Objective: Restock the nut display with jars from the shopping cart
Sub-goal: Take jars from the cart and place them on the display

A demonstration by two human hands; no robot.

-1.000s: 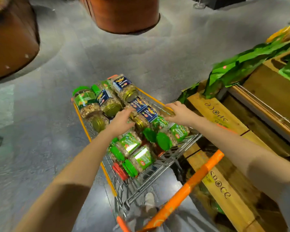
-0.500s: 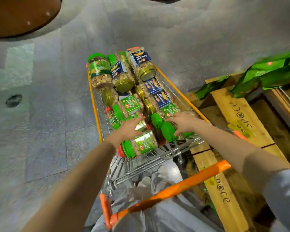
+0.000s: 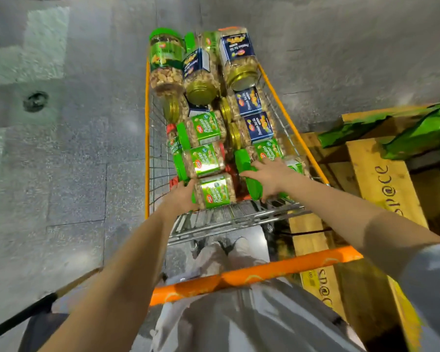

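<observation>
Change: both drawn nearer | left hand (image 3: 181, 197) grips nearest pistachio jar (image 3: 216, 191) | right hand (image 3: 270, 174) grasps green-lidded jar (image 3: 255, 186)

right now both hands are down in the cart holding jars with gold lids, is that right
Not quite: the lids are green, not gold. In the head view the left hand grips the near pistachio jar and the right hand grips a green-lidded jar. The gold-lidded jars lie farther up the cart, untouched.
</observation>
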